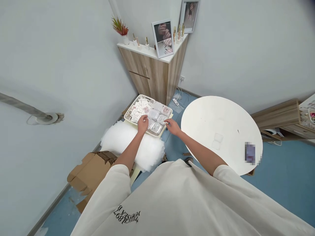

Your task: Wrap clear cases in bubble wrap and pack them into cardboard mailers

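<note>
A white perforated plastic basket holds loose small white packets on its left and several clear plastic boxes on its right. Some boxes have small dark or reddish pieces inside. My left hand is over the front of the basket, beside the boxes, its fingers curled together. At the basket's right side is my right hand, thumb and fingers pinched close to a clear box. Whatever either hand grips is too small to make out.
A round white table stands at right, bearing an open clear box and a blurred-out item. White foam sheets and flattened cardboard lie at left. Behind the basket stands a wooden cabinet; a power strip is on the floor.
</note>
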A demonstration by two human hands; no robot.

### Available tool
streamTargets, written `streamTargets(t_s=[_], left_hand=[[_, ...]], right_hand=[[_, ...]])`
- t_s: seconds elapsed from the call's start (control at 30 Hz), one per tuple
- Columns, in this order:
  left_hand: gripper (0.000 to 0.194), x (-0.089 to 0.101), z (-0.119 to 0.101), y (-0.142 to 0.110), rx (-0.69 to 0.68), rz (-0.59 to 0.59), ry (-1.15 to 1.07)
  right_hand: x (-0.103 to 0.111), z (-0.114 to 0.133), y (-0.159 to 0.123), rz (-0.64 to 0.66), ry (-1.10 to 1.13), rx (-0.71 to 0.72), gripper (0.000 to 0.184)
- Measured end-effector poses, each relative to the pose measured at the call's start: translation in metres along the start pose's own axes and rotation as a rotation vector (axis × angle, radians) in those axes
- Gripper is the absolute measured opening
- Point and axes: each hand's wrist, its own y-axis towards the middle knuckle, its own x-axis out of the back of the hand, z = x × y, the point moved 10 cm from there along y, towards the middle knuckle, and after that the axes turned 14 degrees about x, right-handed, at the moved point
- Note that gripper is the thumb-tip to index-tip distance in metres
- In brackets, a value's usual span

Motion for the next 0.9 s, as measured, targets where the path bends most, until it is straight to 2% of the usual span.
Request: streamTargets(t_s=[0.1,0.2,0.33,0.43,0.53,0.7,0.9], left_hand=[[0.028,0.020,0.005,0.036,-0.018,-0.071,0.047],[0.027,0.025,0.010,0.074,-0.042,-0.080,0.145],[0.034,0.018,0.015,0.117,-0.068,-0.052,0.310],[0.037,0.005,0.015,0.137,-0.070,-0.021,0.514],[0.039,-0.006,0.014,0.146,-0.083,-0.009,0.677],[0.043,-0.020,0.008,0.143,-0.178,0.030,0.831],[0.042,-0.016,0.008,0.139,-0.195,-0.001,0.823]], right_hand=[[-0.013,0.009,0.021,0.012,-0.001,0.007,0.032],[-0.022,0.014,0.039,0.015,0.013,0.016,0.031],[-0.023,0.018,0.054,0.003,0.026,0.034,0.031],[-0.016,0.015,0.058,-0.019,0.042,0.034,0.031],[-0.009,0.007,0.058,-0.035,0.035,0.010,0.031],[-0.004,-0.005,0.056,-0.031,0.017,-0.034,0.031],[-0.005,-0.009,0.056,-0.028,0.017,-0.040,0.031]])
